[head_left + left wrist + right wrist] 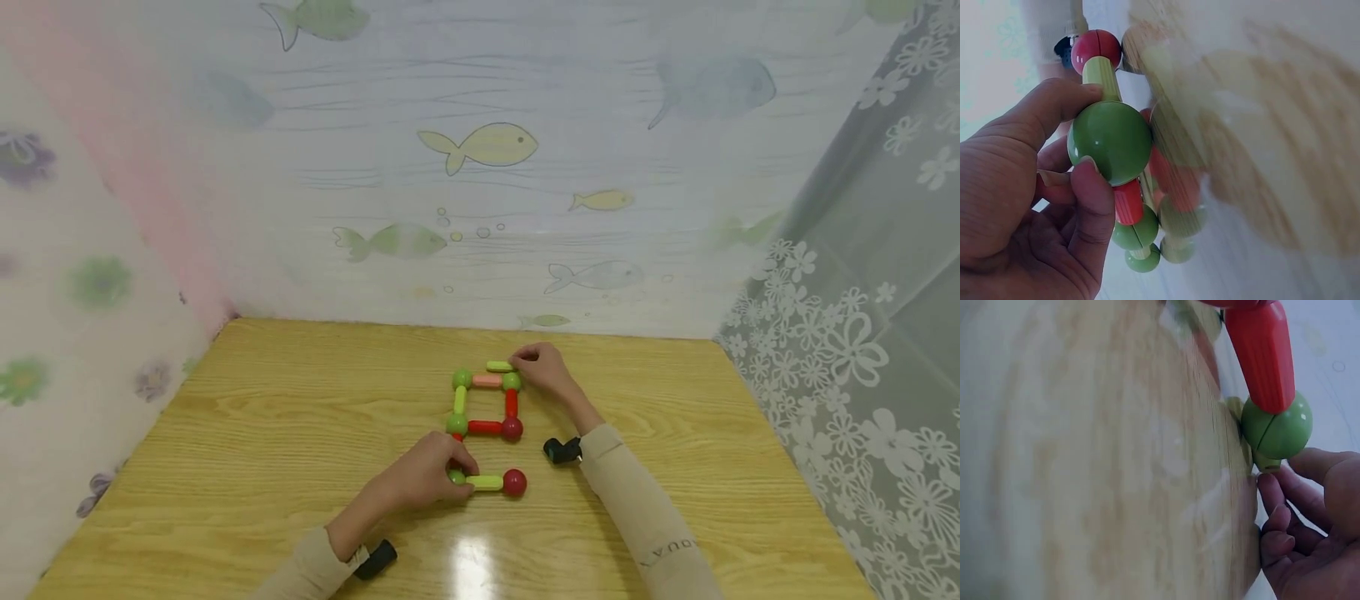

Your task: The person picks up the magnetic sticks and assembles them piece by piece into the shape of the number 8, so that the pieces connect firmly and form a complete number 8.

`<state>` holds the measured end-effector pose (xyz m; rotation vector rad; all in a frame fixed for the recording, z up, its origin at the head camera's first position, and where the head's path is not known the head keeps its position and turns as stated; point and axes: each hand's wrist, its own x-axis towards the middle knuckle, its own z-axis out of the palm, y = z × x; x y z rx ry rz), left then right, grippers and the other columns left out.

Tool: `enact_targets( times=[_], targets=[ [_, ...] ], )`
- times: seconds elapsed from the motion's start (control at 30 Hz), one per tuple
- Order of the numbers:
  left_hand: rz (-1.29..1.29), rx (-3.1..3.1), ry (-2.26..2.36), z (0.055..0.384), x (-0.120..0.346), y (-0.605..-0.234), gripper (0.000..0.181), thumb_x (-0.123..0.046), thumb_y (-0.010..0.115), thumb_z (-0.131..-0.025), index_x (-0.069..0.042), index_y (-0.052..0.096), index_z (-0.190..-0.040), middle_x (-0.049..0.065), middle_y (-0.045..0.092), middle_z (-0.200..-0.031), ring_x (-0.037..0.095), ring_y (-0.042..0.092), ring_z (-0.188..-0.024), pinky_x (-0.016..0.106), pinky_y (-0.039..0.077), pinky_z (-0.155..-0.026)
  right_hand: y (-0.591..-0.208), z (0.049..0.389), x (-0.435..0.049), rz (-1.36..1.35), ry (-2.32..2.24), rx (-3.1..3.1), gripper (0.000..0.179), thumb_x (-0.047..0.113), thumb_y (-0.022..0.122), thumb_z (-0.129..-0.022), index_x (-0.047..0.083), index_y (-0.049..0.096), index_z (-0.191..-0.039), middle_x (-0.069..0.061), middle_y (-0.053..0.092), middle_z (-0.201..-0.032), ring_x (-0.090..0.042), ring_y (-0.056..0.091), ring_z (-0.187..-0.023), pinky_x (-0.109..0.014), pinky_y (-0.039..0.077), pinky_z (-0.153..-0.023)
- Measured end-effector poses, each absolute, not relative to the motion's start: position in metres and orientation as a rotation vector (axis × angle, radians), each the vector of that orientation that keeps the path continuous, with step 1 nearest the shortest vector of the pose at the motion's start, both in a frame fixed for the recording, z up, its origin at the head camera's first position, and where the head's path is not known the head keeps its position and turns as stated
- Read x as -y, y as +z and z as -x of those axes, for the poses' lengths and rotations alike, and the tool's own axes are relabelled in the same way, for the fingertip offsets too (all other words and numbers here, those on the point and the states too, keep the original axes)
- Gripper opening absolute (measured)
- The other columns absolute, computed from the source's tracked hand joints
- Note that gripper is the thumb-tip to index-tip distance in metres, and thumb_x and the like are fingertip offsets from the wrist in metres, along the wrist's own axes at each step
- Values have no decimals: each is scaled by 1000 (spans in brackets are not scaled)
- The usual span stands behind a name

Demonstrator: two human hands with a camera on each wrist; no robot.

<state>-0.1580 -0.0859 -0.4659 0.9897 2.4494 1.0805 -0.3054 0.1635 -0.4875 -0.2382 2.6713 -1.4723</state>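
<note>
My left hand (426, 473) pinches a green ball (1110, 142) at the near left corner of a construction of balls and rods on the table. From that ball a yellow-green rod (486, 482) runs right to a dark red ball (514, 483), and a red rod (1129, 203) runs back to a square frame. Behind the frame, my right hand (546, 368) holds the right end of a loose-looking yellow-green rod (498, 366) with its fingertips. Close by these fingers sits the frame's far right green ball (1277, 427), joined to a red rod (1263, 359).
The square's other sides are a pink rod (487, 381), a yellow-green rod (461, 401) and a red rod (484, 427). Black wrist cameras (562, 451) sit under both wrists. A patterned wall (480, 275) borders the wooden table (300, 400) at the back.
</note>
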Motion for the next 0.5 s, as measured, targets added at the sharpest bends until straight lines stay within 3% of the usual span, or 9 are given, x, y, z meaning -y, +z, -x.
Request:
enact_targets(
  times=[0.3,0.5],
  targets=[
    [-993,-2444,1077,160,86,-468,9,-6,79,-86,-8,81,-95,-4,75,-88,2,61,-76,19,52,-69,-495,307,-168,354,-1472,-2649,20,20,70,-98,5,77,-109,-10,72,-102,-19,61,-87,-28,50,-76],
    [-986,-2451,1082,162,87,-468,10,-7,79,-87,-7,81,-96,-3,76,-90,1,61,-77,19,52,-70,-495,308,-170,325,-1454,-2656,22,21,65,-101,3,75,-111,-13,71,-107,-22,62,-93,-34,51,-82]
  ],
)
